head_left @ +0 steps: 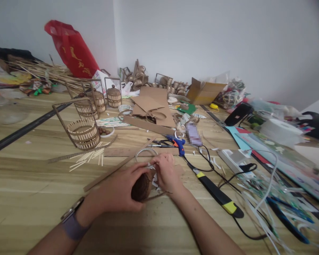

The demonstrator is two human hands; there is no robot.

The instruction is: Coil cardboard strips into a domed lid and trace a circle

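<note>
My left hand (122, 184) wraps round a small dark brown rounded piece (140, 188) with a woven-looking surface, tilted above the table. Beside its upper rim, my right hand (165, 171) is closed in a pinch; what lies between those fingertips is too small to make out. A thin brown strip (156, 196) sticks out below the piece, towards my right wrist. Just beyond my fingertips is a pale ring (138, 152), partly hidden by them. White scraps (155, 180) show between my hands.
Small bamboo baskets with tall handles (82, 136) stand at left, near pale sticks (89, 157) and a dish of brown beads (105, 132). A blue glue gun (178, 142), cardboard sheets (155, 102) and a black-and-yellow cutter (219, 194) lie ahead and right, among cables.
</note>
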